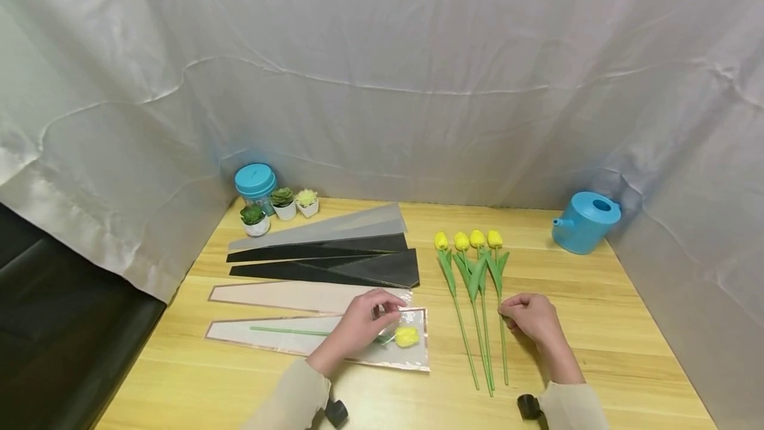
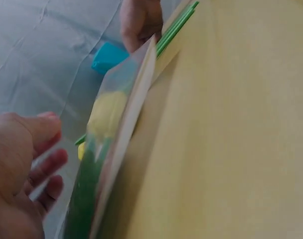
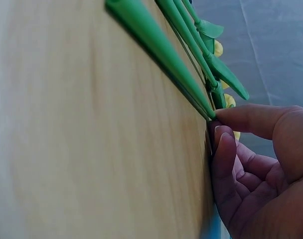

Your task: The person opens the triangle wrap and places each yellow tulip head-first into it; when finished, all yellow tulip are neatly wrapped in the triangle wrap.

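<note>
Pale, creased cloth hangs as a backdrop [image 1: 382, 25] around a light wood-grain table [image 1: 609, 330], which fills the lower part of the frame.

From where I stand: lower centre, a clear sleeve with a copper-coloured border [image 1: 286, 342] lies flat, narrow end to the left, with a yellow tulip [image 1: 407, 336] inside it. Bloom at the wide end, stem toward the taper; presumably laid so because the sleeve's flare suits the head.

Left hand [image 1: 364, 325]: over the sleeve near the bloom, fingers loosely bent, thumb and fingertips apart. The left wrist view shows nothing in its grasp; contact with the film I cannot tell.

Right hand [image 1: 534, 320]: right of centre, thumb and forefinger pinching the stem of the rightmost loose tulip [image 1: 497, 272]. The stem is thin, so a fingertip hold probably suffices and spares the leaves.

Three other tulips [image 1: 475, 284] lie just left of it, blooms toward the backdrop, likely kept aligned for easy pick-up.

Centre left, a second clear sleeve [image 1: 298, 296], two black sleeves [image 1: 352, 269] and a grey sleeve [image 1: 346, 223] are fanned separately, perhaps for choosing one by one.

Behind them, left: lidded blue jar [image 1: 255, 181] and three small potted plants [image 1: 283, 204]. Right edge area: blue watering can [image 1: 586, 221]. Both sit out of the working area, seemingly as decoration.
</note>
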`<state>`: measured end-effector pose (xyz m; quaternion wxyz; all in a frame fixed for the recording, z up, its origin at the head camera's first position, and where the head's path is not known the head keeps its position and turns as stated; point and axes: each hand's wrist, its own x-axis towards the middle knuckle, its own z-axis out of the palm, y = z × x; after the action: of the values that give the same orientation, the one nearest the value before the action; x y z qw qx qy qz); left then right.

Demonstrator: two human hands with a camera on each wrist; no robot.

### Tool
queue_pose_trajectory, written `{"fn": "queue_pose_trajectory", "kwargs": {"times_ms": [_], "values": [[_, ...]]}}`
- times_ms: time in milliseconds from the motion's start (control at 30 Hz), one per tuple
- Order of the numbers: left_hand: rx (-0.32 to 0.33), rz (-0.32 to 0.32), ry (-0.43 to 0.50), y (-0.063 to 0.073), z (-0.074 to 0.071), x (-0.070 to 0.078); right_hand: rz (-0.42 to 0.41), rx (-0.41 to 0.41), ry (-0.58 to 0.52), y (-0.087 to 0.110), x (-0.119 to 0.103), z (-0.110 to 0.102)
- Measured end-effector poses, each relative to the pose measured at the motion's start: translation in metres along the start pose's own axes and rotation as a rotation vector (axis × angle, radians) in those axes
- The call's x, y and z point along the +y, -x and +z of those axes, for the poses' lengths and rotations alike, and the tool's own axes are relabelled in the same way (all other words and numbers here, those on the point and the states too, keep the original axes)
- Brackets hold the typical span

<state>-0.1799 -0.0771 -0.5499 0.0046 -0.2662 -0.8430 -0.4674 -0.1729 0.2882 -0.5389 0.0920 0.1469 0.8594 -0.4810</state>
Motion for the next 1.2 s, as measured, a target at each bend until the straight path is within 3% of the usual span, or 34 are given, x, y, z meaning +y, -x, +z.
{"fn": "queue_pose_trajectory", "kwargs": {"times_ms": [133, 333, 600, 833, 1200], "values": [[0.014, -0.047, -0.048, -0.01, -0.002, -0.006, 0.003, -0.004, -0.004, 0.0, -0.001, -0.001], [-0.041, -0.05, -0.166, -0.021, 0.002, -0.017, 0.007, 0.002, -0.002, -0.001, 0.0, 0.0], [-0.004, -0.116, -0.047, -0.024, 0.008, -0.033, -0.008, -0.004, -0.004, -0.003, 0.001, 0.0], [0.017, -0.16, -0.073, -0.026, 0.009, -0.034, -0.004, -0.005, -0.013, -0.003, 0.001, -0.002], [0.071, -0.153, -0.114, -0.029, 0.009, -0.034, -0.016, 0.008, 0.005, -0.002, 0.001, -0.001]]}}
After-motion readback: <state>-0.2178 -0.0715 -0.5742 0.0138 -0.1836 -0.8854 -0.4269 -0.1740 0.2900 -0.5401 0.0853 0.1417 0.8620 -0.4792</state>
